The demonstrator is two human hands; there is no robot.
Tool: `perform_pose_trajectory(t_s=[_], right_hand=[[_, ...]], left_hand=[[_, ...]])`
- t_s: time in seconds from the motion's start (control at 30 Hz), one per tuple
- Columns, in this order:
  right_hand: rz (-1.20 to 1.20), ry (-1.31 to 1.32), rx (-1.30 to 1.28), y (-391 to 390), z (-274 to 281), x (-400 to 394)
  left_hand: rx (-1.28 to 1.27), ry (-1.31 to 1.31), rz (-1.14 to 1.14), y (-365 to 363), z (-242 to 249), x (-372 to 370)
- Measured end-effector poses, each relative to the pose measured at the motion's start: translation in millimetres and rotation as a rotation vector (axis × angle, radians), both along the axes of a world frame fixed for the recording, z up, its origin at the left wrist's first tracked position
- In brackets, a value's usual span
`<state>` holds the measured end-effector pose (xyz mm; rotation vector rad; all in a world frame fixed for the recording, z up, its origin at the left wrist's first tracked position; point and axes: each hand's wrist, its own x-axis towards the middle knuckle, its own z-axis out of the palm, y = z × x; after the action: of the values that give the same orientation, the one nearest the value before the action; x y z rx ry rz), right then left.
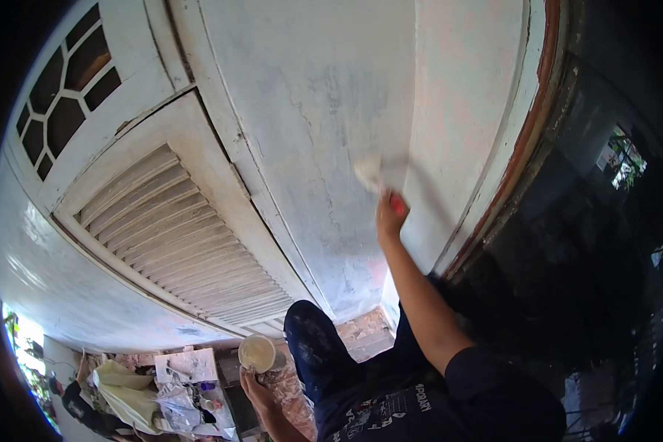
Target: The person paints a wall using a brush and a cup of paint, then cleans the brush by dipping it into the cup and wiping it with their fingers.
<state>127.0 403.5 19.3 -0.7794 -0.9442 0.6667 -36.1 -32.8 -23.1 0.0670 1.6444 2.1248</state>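
In our right grip (392, 211) we held a pale, broad-ended hand tool with a red handle (370, 174), its wide end against the whitish, blotchy painted wall (324, 132). Our left grip (257, 392) held a round, translucent plastic tub (258, 354) containing cream-coloured material, its open top visible.

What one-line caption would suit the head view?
One hand works a scraper against a pale wall; the other holds a tub.

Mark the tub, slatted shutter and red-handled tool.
Tub (258, 354): head view, on its open top.
Slatted shutter (182, 234): head view, on its middle slats.
Red-handled tool (367, 174): head view, on its pale end.
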Motion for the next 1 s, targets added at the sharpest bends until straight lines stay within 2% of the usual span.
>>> perform_pose_trajectory(t_s=[0.07, 0.1, 0.13, 0.17, 0.2, 0.23, 0.3, 0.33, 0.37, 0.47, 0.5, 0.57, 0.6, 0.63, 0.67, 0.7, 0.73, 0.77, 0.8, 0.83, 0.87, 0.93, 1.0], right_hand=[[0.054, 0.039, -0.418, -4.3, -85.9, 4.9], [0.048, 0.132, -0.505, -9.8, -99.1, 7.4], [0.042, 0.228, -0.595, -11.8, -99.4, 8.2], [0.043, 0.237, -0.586, -2.4, -95.1, 9.8], [0.088, 0.412, -0.423, 10.2, -82.2, 11.9], [0.133, 0.578, -0.258, 24.1, -64.5, 13.7], [0.205, 0.651, -0.165, 35.5, 32.9, 24.5], [0.098, 0.485, -0.146, 21.5, 96.8, 26.9], [0.065, 0.437, 0.049, 26.7, 138.1, 30.3], [0.132, 0.379, 0.191, -7.9, 246.3, 44.3], [0.149, 0.333, 0.299, -9.3, 263.9, 45.4], [0.122, 0.289, 0.338, 10.5, 266.8, 34.9], [0.153, 0.266, 0.330, 24.3, 244.8, 30.8], [0.186, 0.244, 0.326, 41.2, 214.5, 25.8], [0.105, 0.246, 0.325, 45.6, 185.2, 23.1], [0.030, 0.249, 0.326, 40.1, 156.2, 22.2], [0.070, 0.294, 0.286, 26.7, 130.4, 24.3], [0.084, 0.248, 0.167, 28.7, 86.5, 29.3], [-0.024, 0.129, 0.051, 23.0, 50.0, 31.7], [-0.031, 0.005, -0.268, 28.3, -3.7, 41.1], [0.083, 0.170, -0.233, 27.0, -39.8, 44.7], [0.121, 0.254, -0.383, 5.5, -55.1, 52.4], [0.214, 0.222, -0.401, -15.6, -39.7, 50.2]], left_hand=[[0.023, 0.004, 0.025, 1.4, 3.0, 4.6], [0.034, 0.014, 0.044, 3.7, 5.9, 4.1], [0.043, -0.004, -0.033, 0.4, 10.1, 1.4], [0.051, 0.005, -0.036, -1.0, 8.5, -1.7], [0.044, -0.003, -0.007, -1.8, 5.6, -4.1], [0.034, -0.016, 0.023, -2.7, 1.1, -5.1], [0.038, 0.026, 0.026, -3.1, -4.8, -3.6], [0.004, 0.012, 0.056, 2.5, 2.9, 1.8], [-0.030, 0.001, 0.086, 5.6, 7.4, 4.0], [0.003, 0.068, 0.025, 6.9, -2.5, 0.9], [-0.005, 0.063, 0.024, 10.1, 2.9, 6.9], [-0.055, 0.011, 0.077, 23.2, 21.2, 17.3], [-0.053, 0.014, 0.082, 22.2, 19.8, 16.6], [-0.036, 0.047, -0.012, 20.5, 16.6, 14.1], [-0.013, 0.085, -0.103, 22.0, 16.0, 10.8], [0.003, 0.094, -0.085, 27.0, 19.0, 8.8], [0.035, 0.144, -0.125, 30.5, 23.1, 9.9], [0.062, 0.186, -0.160, 32.0, 27.1, 13.9], [-0.021, 0.076, -0.114, 32.2, 37.2, 19.5], [-0.010, 0.144, 0.002, 35.7, 23.1, 17.6], [0.021, 0.127, -0.050, 37.2, 30.3, 20.6], [0.071, 0.112, -0.081, 39.9, 43.7, 23.8], [0.103, 0.141, -0.156, 42.1, 50.3, 26.4]])
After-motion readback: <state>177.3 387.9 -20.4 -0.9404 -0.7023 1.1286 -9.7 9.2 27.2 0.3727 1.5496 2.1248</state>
